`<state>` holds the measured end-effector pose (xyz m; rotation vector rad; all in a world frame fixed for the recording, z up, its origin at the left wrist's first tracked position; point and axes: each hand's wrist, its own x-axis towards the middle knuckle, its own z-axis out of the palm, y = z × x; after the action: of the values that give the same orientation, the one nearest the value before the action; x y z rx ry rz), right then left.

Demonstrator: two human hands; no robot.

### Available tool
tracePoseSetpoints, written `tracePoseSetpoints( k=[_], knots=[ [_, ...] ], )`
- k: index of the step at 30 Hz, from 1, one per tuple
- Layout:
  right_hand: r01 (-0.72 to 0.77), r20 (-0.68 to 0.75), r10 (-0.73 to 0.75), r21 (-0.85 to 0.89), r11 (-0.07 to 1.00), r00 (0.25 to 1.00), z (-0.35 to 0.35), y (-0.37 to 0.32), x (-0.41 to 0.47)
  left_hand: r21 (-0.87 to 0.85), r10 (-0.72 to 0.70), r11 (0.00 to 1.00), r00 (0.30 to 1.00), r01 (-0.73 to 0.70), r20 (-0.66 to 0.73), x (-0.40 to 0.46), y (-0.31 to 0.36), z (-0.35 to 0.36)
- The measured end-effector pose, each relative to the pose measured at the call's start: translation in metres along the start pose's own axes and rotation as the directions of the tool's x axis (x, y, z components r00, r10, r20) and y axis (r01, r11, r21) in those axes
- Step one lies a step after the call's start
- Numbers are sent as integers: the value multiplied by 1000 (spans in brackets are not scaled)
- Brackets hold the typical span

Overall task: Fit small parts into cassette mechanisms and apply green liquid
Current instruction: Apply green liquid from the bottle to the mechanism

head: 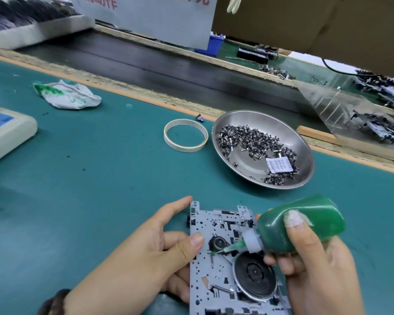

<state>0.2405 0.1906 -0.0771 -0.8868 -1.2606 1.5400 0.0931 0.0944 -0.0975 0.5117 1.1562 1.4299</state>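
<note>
A grey metal cassette mechanism (216, 276) with a black flywheel sits at the bottom centre, over the green mat. My left hand (150, 251) grips its left edge, thumb lying on the plate near a small black pulley. My right hand (316, 264) grips a green squeeze bottle (305, 226) of green liquid, tilted down to the left. Its thin nozzle tip (216, 252) touches the plate just below the pulley, with a green spot there. A steel dish (234, 123) behind holds several small black and silver parts and a white sachet.
A ring of tape (186, 135) lies left of the dish. A green-stained rag (68, 95) sits far left, a beige device (7, 133) at the left edge. A black conveyor belt (168, 71) runs behind the mat. More mechanisms lie at the far right.
</note>
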Motion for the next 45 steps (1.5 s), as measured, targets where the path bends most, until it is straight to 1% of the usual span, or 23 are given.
tracePoseSetpoints(
  k=[3,7,17,21,25,30,35,38,42,45],
  knots=[
    [9,31,-8,-33,999,999,0,-1,-1,4,7,1000,1000,-7,-8,0,-1,1],
    [-14,45,16,-44,999,999,0,-3,-1,30,22,999,1000,-21,-11,0,-2,0],
    [-30,23,32,-84,996,999,1,-4,-2,28,27,999,1000,-27,4,2,-4,-2],
    [-2,32,4,-79,997,999,1,-3,-2,20,18,1000,1000,-18,5,1,-5,-4],
    [-10,46,14,-73,997,999,-1,-3,-2,15,13,1000,1000,-13,7,1,-4,-3],
    [-2,36,5,-89,996,999,1,-4,-2,-1,7,1000,1000,-7,-6,2,-5,-2],
    [12,23,-10,-91,996,1000,0,-3,-1,24,23,999,1000,-23,-5,2,-4,-2],
    [7,7,-7,-81,997,1000,-2,-1,0,18,26,999,1000,-26,-5,3,-4,-2],
    [-3,30,5,-81,997,1000,-3,-1,0,26,34,999,999,-34,-6,2,-4,-2],
    [-34,29,36,-36,999,999,-3,-1,0,26,40,999,999,-40,-14,1,-4,-1]
  ],
)
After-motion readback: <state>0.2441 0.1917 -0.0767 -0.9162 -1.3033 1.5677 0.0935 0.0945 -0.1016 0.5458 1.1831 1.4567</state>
